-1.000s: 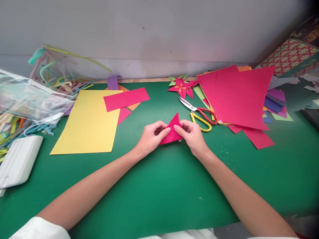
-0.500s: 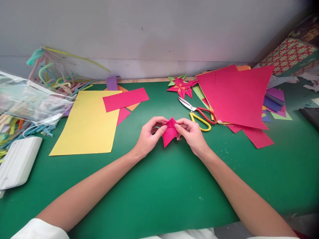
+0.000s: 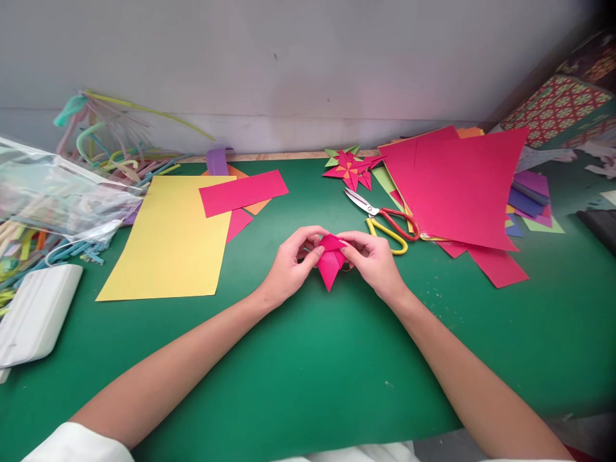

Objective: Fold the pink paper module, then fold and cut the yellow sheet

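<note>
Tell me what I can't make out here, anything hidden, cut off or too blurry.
All in the head view:
- Back of the folded red paper: turned away, behind the left hand and right hand.
- What lies beneath the large red sheet: mostly covered by it.
- Full shape of the white object: cut off by the left edge.
- Dark object: blurred, cut off by the right edge.

Furniture: green tabletop [image 3: 308, 378], pale scuffs [image 3: 388, 384] | Wall: grey wall [image 3: 202, 51] rising behind the tabletop; horizontal seam [image 3: 269, 116] low, small dark marks [image 3: 276, 56] above it | Trim: bare-wood strip [image 3: 260, 156] along the tabletop's rear edge | Light: soft, diffuse | Below the tabletop's near edge: grey patch [image 3: 440, 450], nature unclear
</note>
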`<state>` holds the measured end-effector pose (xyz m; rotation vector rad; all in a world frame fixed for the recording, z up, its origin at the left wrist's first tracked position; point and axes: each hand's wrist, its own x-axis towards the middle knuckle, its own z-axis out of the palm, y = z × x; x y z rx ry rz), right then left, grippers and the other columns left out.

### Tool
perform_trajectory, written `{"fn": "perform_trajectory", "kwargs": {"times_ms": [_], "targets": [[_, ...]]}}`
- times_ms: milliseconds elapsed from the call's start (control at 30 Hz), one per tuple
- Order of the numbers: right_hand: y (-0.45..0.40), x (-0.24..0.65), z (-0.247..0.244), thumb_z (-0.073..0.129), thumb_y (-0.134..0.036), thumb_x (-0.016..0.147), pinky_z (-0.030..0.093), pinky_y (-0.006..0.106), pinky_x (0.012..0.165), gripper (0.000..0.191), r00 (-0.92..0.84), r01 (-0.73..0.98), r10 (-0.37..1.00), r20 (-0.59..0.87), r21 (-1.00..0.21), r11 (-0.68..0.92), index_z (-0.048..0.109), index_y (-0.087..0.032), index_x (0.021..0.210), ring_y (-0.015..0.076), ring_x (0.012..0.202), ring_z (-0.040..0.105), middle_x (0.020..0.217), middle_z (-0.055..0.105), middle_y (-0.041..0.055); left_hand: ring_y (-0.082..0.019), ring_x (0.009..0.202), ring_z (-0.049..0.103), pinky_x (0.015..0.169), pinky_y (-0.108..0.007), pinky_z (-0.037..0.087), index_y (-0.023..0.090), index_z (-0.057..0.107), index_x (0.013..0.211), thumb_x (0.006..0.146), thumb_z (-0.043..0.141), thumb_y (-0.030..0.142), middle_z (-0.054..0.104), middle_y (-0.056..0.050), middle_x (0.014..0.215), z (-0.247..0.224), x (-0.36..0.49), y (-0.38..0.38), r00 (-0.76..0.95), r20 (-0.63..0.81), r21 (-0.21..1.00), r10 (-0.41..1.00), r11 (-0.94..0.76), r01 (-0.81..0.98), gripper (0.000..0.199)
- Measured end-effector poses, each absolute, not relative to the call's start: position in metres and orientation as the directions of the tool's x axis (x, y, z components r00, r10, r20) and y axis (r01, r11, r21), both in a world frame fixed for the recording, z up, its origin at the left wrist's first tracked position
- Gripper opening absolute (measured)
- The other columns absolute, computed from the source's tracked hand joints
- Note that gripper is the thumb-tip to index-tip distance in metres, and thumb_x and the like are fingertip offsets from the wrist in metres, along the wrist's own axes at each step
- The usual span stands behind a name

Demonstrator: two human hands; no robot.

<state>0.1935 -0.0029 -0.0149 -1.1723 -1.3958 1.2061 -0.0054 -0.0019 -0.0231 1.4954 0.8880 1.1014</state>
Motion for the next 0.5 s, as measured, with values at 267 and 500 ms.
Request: {"fn": "perform_trajectory", "kwargs": {"times_ms": [267, 500], "targets": [[-0.0027, 0.1952, -0.0111, 0.07, -0.036, 0.095, 0.055, 0.029, 0.062, 0.019, -0.099, 0.127, 0.988, 0.117, -0.983, 0.129, 0.079, -0.022, 0.101, 0.0197, 0.075, 0.069, 0.091, 0.077, 0.0047, -0.019, 0.101, 0.061, 0.079, -0.027, 0.055, 0.025, 0.065, 0.126, 0.105, 0.057, 0.035, 0.06, -0.007, 0.118, -0.0188, -0.0064, -0.0028, 0.404, 0.173, 0.983, 0.898, -0.182, -0.018, 0.025], [-0.0011, 0.198, -0.0101, 0.069, -0.033, 0.095, 0.059, 0.034, 0.083, 0.017, -0.152, 0.194, 0.976, 0.156, -0.963, 0.185, 0.081, -0.021, 0.099, 0.0242, 0.093, 0.075, 0.101, 0.082, 0.0057, -0.015, 0.091, 0.059, 0.077, -0.028, 0.054, 0.022, 0.063, 0.111, 0.104, 0.058, 0.038, 0.055, -0.006, 0.113, -0.018, -0.0076, -0.0005, 0.428, 0.194, 0.98, 0.883, -0.188, -0.057, 0.018]]}}
